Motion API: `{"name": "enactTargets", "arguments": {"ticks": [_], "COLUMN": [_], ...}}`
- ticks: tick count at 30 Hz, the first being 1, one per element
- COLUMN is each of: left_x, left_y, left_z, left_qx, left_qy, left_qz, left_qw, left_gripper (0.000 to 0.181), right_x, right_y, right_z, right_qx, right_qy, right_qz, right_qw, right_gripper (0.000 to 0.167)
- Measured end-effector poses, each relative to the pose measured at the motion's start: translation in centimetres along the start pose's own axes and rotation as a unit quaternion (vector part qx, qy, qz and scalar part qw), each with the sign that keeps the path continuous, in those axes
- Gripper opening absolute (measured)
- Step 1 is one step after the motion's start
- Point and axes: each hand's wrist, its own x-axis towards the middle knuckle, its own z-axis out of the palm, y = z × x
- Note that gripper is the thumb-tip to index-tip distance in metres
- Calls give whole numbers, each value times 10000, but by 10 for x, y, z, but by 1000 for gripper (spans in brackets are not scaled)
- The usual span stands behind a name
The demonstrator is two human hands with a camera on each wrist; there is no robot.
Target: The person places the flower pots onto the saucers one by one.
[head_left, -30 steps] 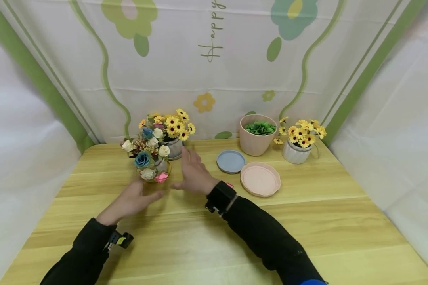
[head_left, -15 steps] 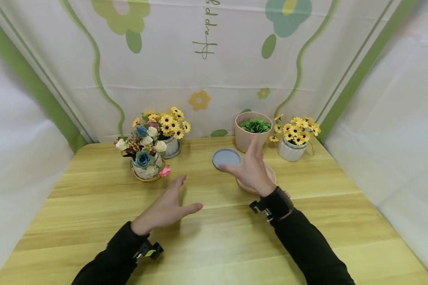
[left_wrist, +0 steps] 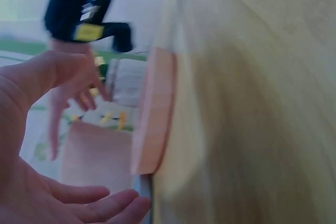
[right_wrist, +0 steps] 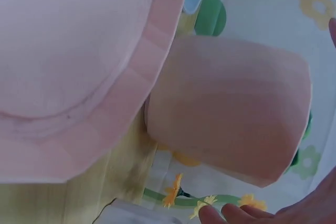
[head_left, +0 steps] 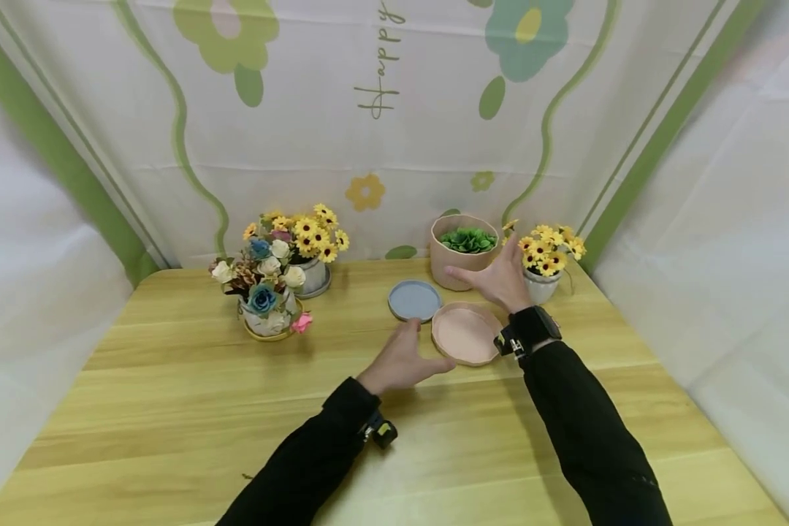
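My left hand (head_left: 404,358) is open over the table in front of the pink saucer (head_left: 467,334), thumb and fingers spread. In the left wrist view its fingers (left_wrist: 113,205) hold nothing. Beyond the saucer, my right hand (head_left: 498,279) is spread beside the pink pot (head_left: 463,269), which holds a green plant (head_left: 468,239). In the right wrist view the pot (right_wrist: 231,108) stands upright, with a gap between it and the fingers (right_wrist: 231,214). Partly hidden behind the right hand is a white pot (head_left: 540,287) with yellow flowers (head_left: 547,250).
A blue saucer (head_left: 415,300) lies just left of the pink one. Further left stand a pot of mixed roses (head_left: 263,298) on a yellow saucer and a grey pot (head_left: 313,276) of yellow flowers. A printed white cloth (head_left: 302,131) hangs behind the wooden table (head_left: 171,409).
Both hands have swept right from around the rose pot, the left to the saucers and the right to the pink pot. The rose pot now stands free of them.
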Motion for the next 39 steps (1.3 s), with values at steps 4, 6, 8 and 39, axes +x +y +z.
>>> {"name": "enactTargets", "arguments": {"ticks": [4,6,8,39], "left_x": [16,23,30,34], "left_y": [-2,-2,-1,-2], "left_z": [16,22,26,13], "left_qx": [250,479,636,1736], "left_qy": [19,131,223,142], "left_qz": [-55,-40,-38,127], "left_qw": [9997,9988,9977,9846], "left_gripper": [107,107,107,129], "right_x": [13,18,22,45], "right_y": [3,2,-1,-23], "right_z": [2,3,5,14], "right_qx": [-61,-192,-382,-413], "right_qy": [-57,-150,-230,98], "right_qz": [-51,28,148,695], "right_qw": [10000,9997,9989,9967], "right_gripper": [151,152,153,142]}}
